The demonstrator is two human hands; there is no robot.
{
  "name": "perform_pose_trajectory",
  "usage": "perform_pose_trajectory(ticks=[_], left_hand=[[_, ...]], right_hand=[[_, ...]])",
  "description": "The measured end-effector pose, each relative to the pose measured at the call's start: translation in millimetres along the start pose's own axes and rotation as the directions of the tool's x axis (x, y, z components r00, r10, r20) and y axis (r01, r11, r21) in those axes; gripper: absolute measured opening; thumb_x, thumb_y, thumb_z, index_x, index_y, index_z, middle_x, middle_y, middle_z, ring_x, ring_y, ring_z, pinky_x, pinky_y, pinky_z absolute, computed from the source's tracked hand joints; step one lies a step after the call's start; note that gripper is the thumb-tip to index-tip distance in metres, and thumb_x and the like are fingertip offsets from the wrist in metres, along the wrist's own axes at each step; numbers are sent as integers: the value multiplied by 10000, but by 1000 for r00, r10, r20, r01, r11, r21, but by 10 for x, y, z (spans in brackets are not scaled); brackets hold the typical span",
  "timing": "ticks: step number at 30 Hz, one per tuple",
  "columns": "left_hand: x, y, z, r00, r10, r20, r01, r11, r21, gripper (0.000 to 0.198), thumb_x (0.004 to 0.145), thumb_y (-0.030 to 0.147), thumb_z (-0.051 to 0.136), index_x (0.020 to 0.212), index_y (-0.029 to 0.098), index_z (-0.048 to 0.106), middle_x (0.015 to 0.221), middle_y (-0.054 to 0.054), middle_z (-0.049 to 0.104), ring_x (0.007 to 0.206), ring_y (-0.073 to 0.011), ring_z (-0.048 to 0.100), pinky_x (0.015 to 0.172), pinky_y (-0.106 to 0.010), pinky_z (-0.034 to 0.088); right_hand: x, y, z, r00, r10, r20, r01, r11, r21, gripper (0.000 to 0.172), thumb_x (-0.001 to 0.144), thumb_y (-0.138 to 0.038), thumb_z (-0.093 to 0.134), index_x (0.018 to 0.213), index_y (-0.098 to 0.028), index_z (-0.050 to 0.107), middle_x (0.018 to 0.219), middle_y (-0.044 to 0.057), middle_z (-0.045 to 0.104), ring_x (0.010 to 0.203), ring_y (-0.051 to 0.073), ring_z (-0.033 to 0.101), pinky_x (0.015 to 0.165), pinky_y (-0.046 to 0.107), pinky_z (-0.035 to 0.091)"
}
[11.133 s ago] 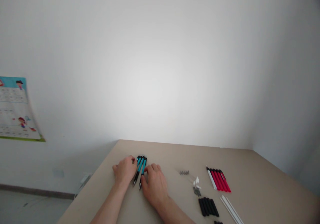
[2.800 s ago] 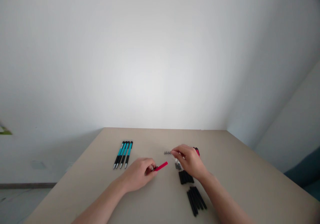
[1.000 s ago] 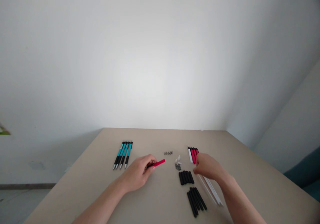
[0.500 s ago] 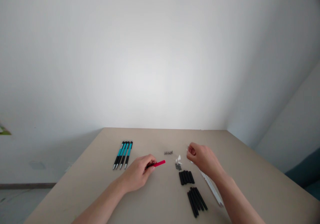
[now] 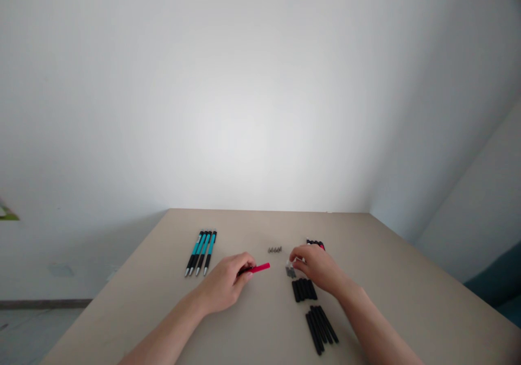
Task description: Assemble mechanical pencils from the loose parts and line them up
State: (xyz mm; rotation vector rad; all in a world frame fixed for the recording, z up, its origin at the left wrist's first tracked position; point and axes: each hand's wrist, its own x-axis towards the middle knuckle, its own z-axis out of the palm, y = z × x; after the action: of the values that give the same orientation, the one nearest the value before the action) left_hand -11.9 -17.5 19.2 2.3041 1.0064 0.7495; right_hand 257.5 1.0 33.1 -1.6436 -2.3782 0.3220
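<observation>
My left hand (image 5: 228,281) is closed around a red pen barrel (image 5: 260,268) whose red end points right; a dark part shows between the fingers. My right hand (image 5: 317,267) has its fingers bent together over small white plastic pieces (image 5: 288,263), with white showing between thumb and forefinger. Just below its fingertips lie small grey metal parts (image 5: 290,272). Several black grips (image 5: 304,290) lie side by side under that hand. Behind it, black-and-red pen parts (image 5: 316,243) are partly covered.
Several teal and black pens (image 5: 201,252) lie in a row at the left. A row of small springs (image 5: 274,250) rests mid-table. Several thin black tubes (image 5: 321,329) are near the front right. A pale wall (image 5: 252,109) rises behind the table (image 5: 244,332).
My right hand has moved left and down onto the white pieces, uncovering the black-and-red parts behind it and hiding the long white sticks. My left hand stays put with the red barrel.
</observation>
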Motion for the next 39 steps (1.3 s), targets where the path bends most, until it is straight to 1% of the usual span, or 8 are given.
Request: perform_pose_trajectory(ticks=[10,18,26,32,39], left_hand=[[9,6,-3,1000,14,-5,-14,1000,24,94,891,159,443,923,196,524,847,-13,614,758,-154,539,699,-241,374],[7,21,-4,1000,10,-3,-10,1000,14,102,888,155,449,926,194,535,850,-10,612,760,-153,536,699,-237,371],[3,8,4,1000,10,-10,-10,1000,12,121,888,150,450,943,196,547,869,-12,613,783,-156,540,719,-240,378],[7,-14,18,1000,11,-10,-10,1000,8,127,884,145,454,947,200,549,885,-15,623,789,-157,546,721,-242,383],[10,2,13,1000,19,-8,-18,1000,18,126,885,153,447,944,200,549,855,-14,613,768,-156,537,700,-243,378]], right_hand=[[13,7,17,999,28,28,-27,999,-26,162,764,-168,597,784,-218,750,838,49,739,822,205,657,742,259,436],[26,4,31,998,47,31,-46,998,-54,128,762,-218,625,777,-221,752,824,54,737,798,208,657,714,260,426],[1,-26,-7,998,59,-6,-59,995,-77,189,733,-139,532,717,-180,715,777,64,716,758,190,638,684,245,402],[6,21,53,997,82,-5,-82,993,-80,198,677,-101,514,661,-166,701,712,66,708,687,177,635,624,228,384],[-4,-6,44,998,65,-2,-65,997,-49,133,710,-162,562,668,-181,687,738,51,708,721,180,629,631,229,376]])
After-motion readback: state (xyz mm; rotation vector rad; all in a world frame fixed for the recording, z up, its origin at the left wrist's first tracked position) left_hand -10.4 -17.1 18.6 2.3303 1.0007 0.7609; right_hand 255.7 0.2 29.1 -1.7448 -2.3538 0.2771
